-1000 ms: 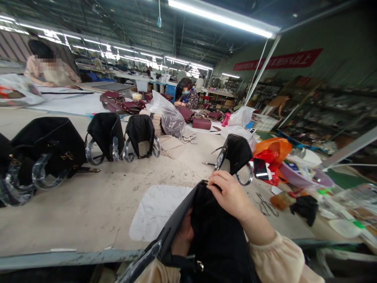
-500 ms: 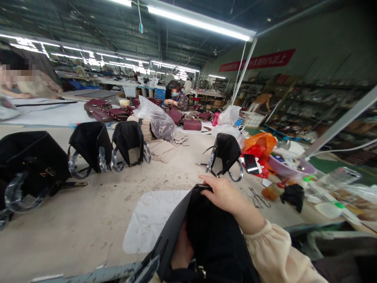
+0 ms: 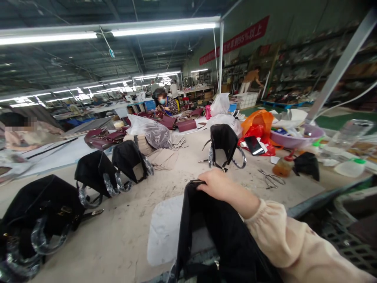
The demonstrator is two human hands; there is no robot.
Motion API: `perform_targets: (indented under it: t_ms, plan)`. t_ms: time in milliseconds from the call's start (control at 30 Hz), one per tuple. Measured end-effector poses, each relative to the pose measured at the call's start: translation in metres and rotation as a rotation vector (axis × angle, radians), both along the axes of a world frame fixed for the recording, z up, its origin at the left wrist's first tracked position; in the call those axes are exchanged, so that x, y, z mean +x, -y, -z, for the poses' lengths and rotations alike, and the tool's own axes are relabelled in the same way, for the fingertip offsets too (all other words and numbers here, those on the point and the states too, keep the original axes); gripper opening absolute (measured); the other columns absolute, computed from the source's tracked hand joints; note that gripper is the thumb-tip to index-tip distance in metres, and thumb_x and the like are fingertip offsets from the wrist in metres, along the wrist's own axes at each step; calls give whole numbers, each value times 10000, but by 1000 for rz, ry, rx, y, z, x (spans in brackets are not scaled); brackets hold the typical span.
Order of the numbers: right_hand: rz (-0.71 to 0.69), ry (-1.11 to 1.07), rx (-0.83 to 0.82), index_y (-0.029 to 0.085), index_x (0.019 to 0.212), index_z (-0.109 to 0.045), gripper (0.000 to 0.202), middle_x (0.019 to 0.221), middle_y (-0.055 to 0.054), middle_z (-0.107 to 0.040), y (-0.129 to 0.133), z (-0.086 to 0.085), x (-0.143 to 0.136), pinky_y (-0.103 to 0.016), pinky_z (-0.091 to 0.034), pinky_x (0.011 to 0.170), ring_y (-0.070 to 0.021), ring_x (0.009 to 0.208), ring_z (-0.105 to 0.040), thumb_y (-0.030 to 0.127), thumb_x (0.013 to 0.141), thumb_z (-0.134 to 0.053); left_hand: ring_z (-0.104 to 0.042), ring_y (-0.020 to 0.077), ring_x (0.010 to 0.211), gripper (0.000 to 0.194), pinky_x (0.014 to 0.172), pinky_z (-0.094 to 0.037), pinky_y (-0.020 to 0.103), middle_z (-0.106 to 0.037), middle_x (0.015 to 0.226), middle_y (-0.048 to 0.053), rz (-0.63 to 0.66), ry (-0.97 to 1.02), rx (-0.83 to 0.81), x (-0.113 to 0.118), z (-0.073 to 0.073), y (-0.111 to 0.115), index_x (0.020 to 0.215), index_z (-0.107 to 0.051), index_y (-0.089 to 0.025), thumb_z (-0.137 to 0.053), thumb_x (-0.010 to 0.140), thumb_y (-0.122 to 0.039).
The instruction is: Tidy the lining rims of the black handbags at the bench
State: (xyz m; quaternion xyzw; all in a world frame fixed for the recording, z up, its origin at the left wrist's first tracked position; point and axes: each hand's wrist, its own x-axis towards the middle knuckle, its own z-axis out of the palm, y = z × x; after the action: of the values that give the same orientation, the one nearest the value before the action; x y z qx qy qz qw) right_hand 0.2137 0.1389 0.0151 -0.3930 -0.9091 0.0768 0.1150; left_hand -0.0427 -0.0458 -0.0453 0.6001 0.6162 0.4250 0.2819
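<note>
A black handbag (image 3: 224, 239) with its mouth open stands tilted at the bottom middle, close to the table's near edge. My right hand (image 3: 216, 184), in a cream sleeve, grips the bag's far upper rim with fingers wrapped over it. My left hand does not show. A small gold clasp (image 3: 217, 265) hangs at the near side of the bag. Beneath and left of it lies a white sheet (image 3: 163, 230). Another black handbag (image 3: 225, 143) with plastic-wrapped handles stands just beyond my right hand.
Several black handbags (image 3: 97, 173) stand along the left. Scissors (image 3: 271, 179), an amber bottle (image 3: 283, 167), a phone (image 3: 255, 145) and a purple basin (image 3: 297, 135) are on the right. Beige panels (image 3: 165, 157) and maroon pieces (image 3: 187, 125) lie farther back. A co-worker (image 3: 28, 133) is at far left.
My left hand, seen inside the bag before, is out of view. My right hand still holds the rim. The view has tilted and shifted.
</note>
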Motion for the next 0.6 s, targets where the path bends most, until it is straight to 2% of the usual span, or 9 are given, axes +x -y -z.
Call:
perform_targets:
  t_ms: [67,100,133,200,267,333,433,500,600]
  plan:
    - [16,5,-1,212,738,-668,158,762,-54,-691,1,-1,-3,-265,-397,632,-201,755,-626,344,803,-611,-635,209,572,116,511,-518,306,-661,564,-58,-29,-93,-10,-20,-25,22,660,-715,-370,-651,661,-468]
    - [24,7,-2,213,744,-669,151,757,-54,-689,2,-1,-5,-265,-398,629,-202,751,-626,341,800,-611,-643,196,612,86,557,-531,285,-686,641,-37,-55,-229,-15,-23,-38,27,685,-715,-340,-663,681,-408]
    - [33,9,-2,215,749,-670,143,754,-54,-689,2,-1,-6,-265,-398,626,-202,748,-626,336,796,-612,-647,198,694,85,628,-535,284,-690,715,-10,-134,-342,76,-21,-51,26,699,-708,-306,-655,708,-372]
    - [51,13,-1,217,755,-673,136,755,-55,-688,2,-1,-7,-265,-401,624,-204,749,-627,332,792,-610,-630,200,787,89,714,-518,302,-666,803,22,-117,-497,255,-4,-71,7,724,-698,-268,-656,735,-347]
    - [69,19,3,217,766,-678,146,763,-61,-689,2,-1,-8,-269,-407,634,-210,758,-628,339,793,-603,-601,181,793,96,737,-497,309,-634,828,30,-24,-587,380,25,-82,-27,746,-696,-251,-639,770,-325]
    - [77,26,8,218,792,-683,150,776,-65,-690,3,0,-8,-271,-414,651,-214,776,-629,343,791,-600,-575,182,829,101,765,-477,323,-611,858,38,55,-654,420,56,-86,-63,792,-696,-240,-618,798,-305]
    - [78,37,13,224,811,-686,144,783,-63,-691,3,1,-7,-270,-418,669,-214,793,-630,333,784,-596,-545,210,850,106,765,-452,352,-587,884,41,76,-831,359,86,-85,-101,836,-681,-226,-674,750,-288]
    - [78,40,14,222,806,-683,149,784,-65,-691,4,1,-6,-275,-419,671,-216,788,-631,327,791,-578,-532,226,856,96,755,-433,364,-577,887,44,65,-941,326,94,-83,-113,816,-669,-217,-682,738,-272]
    - [77,31,7,212,796,-678,152,786,-76,-689,4,2,-6,-283,-419,666,-224,784,-631,309,796,-561,-516,244,874,56,755,-407,384,-570,899,52,63,-1040,313,95,-81,-119,777,-658,-211,-663,751,-261]
